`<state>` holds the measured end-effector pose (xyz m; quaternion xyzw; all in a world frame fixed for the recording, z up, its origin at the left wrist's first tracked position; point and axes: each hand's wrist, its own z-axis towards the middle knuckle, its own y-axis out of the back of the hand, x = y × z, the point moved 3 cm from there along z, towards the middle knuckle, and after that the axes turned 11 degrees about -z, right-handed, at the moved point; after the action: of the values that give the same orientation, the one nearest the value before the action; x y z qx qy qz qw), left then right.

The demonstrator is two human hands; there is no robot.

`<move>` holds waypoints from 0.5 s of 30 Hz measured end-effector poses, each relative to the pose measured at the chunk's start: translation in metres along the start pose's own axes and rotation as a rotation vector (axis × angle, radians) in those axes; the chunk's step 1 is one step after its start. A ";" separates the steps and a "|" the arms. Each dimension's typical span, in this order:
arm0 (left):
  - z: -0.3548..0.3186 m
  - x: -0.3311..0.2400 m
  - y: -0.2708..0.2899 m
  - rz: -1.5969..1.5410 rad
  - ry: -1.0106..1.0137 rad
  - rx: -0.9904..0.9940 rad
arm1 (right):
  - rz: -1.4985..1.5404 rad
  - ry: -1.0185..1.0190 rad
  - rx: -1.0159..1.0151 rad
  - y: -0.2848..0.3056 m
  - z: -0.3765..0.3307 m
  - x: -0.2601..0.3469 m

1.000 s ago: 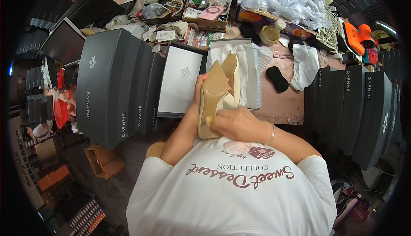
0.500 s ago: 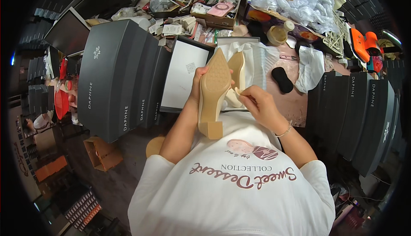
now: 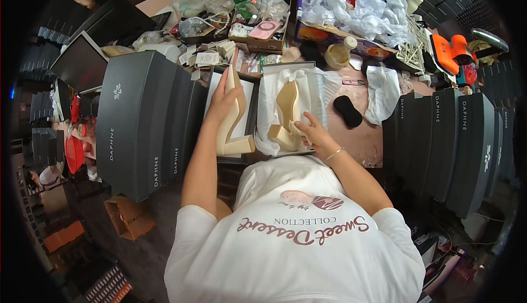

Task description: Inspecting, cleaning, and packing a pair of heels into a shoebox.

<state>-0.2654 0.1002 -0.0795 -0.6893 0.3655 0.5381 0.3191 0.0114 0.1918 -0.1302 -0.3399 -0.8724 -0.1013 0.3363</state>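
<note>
A cream block-heeled pump was gripped in the left hand over a white-lined grey lid.
The right hand was curled at a boxed matching pump, its pinch unclear; from sole-up, the gripped one had been turned sideways.

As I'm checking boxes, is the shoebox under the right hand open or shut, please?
The shoebox is open: white tissue and a cream shoe show inside it.

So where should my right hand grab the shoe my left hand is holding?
Probably the block heel of that cream shoe, coming from the right: the heel is chunky and juts out that way, uncovered, while your left hand wraps the front part.
</note>
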 end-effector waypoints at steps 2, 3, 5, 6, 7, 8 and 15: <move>0.006 0.017 0.009 0.542 -0.136 -0.081 | 0.005 -0.057 -0.014 -0.001 0.022 -0.005; -0.001 0.010 0.000 0.823 -0.290 -0.119 | -0.036 -0.070 0.008 0.001 0.031 -0.006; -0.008 -0.006 -0.021 0.632 -0.403 -0.099 | -0.119 -0.098 0.051 0.007 0.043 -0.004; -0.017 -0.024 -0.033 0.464 -0.244 -0.101 | -0.075 -0.086 0.111 0.007 0.039 0.005; -0.011 0.000 -0.025 0.327 -0.233 -0.024 | -0.031 -0.073 0.171 0.011 0.031 0.014; -0.008 0.005 -0.025 0.129 -0.090 0.026 | 0.008 -0.059 0.231 0.014 0.020 0.027; -0.009 -0.010 -0.065 -0.829 0.265 0.452 | 0.248 0.201 0.685 -0.007 -0.063 0.084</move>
<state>-0.2073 0.1283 -0.0645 -0.7526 0.2053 0.1807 0.5989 -0.0064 0.2054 -0.0276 -0.2991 -0.7705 0.2049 0.5243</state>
